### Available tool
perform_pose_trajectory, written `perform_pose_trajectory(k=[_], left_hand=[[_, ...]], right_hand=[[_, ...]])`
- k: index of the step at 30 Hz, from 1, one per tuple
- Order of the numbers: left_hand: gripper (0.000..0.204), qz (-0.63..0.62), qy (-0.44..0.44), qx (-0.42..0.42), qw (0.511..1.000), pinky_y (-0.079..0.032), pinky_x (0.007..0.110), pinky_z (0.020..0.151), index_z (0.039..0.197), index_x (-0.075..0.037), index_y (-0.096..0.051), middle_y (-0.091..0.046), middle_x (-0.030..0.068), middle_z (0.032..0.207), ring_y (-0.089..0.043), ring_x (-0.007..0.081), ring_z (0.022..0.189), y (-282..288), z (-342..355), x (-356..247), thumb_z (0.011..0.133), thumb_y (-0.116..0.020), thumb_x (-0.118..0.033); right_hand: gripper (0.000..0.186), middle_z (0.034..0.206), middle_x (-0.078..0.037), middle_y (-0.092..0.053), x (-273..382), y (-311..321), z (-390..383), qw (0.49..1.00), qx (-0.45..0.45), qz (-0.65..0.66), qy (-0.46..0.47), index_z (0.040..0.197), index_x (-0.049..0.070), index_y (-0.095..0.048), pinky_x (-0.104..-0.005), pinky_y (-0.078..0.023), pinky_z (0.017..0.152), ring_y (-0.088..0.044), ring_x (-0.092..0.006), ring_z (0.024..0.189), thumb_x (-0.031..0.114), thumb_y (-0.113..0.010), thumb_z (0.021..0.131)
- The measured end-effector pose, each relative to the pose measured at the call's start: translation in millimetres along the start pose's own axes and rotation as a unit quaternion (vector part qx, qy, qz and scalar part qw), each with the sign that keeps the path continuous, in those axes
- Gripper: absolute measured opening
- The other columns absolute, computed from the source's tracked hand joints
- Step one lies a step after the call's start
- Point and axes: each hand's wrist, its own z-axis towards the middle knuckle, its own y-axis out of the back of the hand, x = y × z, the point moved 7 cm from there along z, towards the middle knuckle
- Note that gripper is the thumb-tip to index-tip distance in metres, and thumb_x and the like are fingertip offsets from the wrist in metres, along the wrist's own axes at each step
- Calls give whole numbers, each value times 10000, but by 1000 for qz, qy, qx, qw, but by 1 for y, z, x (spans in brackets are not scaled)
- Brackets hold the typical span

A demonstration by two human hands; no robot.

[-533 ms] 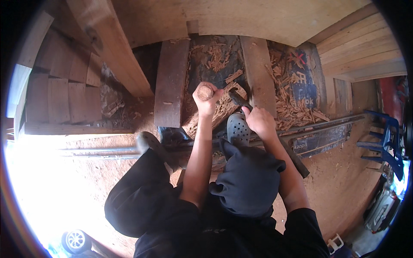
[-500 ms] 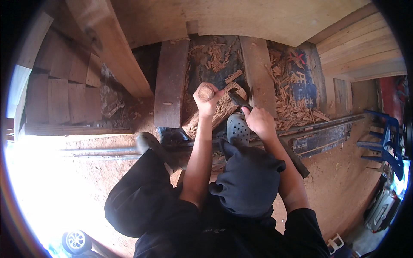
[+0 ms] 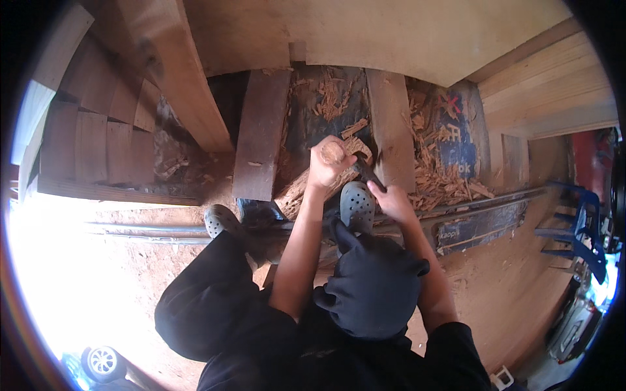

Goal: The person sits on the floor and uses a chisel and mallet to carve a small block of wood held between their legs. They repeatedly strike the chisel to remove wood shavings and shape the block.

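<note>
My left hand (image 3: 324,173) is closed around a light round wooden piece (image 3: 332,152), seen end-on, over the upper part of a pitted, hole-riddled log (image 3: 292,194). Just to its right, my right hand (image 3: 391,202) grips a dark tool (image 3: 366,171), whose upper end lies at the log's far end, partly behind the left hand. A grey perforated clog (image 3: 357,207) is beside the log, below the tool. The log lies slanted between two brown planks (image 3: 261,130) (image 3: 390,117), on a dark sheet with wood splinters (image 3: 329,98).
A heap of wood chips (image 3: 447,186) lies at the right. A wooden beam (image 3: 179,98) slants down at upper left beside stacked boards (image 3: 91,150). Plywood (image 3: 378,29) spans the top. Metal pipes (image 3: 156,229) cross below. Blue plastic chair (image 3: 590,241) at right; bright glare at lower left.
My left hand has shifted right, closer to the dark tool's upper end. My right forearm has moved slightly left. The view has tilted, so the boards appear lower.
</note>
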Motion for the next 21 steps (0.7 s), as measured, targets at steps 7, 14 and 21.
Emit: perform_pose_trajectory(k=[7,14,21], left_hand=[[227,65,-25,23,997,-407,249,554,724,-28,-538,-533,-11,628,-472,68,593,-20,-7,-4,602,-726,-60],[205,82,-30,6,996,-470,293,589,705,-22,-551,-601,92,641,-594,173,588,-21,-6,-4,579,-706,-68],[241,57,-10,-30,998,-479,292,601,731,-10,-569,-612,90,650,-605,156,605,-11,-5,-4,587,-731,-115]], right_hand=[[503,601,-46,-532,-28,18,-48,955,-24,294,-37,668,-9,-560,-309,-386,537,-487,-143,570,452,-536,869],[550,503,21,-385,8,173,-154,846,-104,496,165,709,109,-463,-249,-338,433,-411,-80,470,620,-364,888],[681,640,4,-469,69,176,-169,614,-163,550,543,861,123,-463,-257,-339,433,-421,-119,460,783,-322,766]])
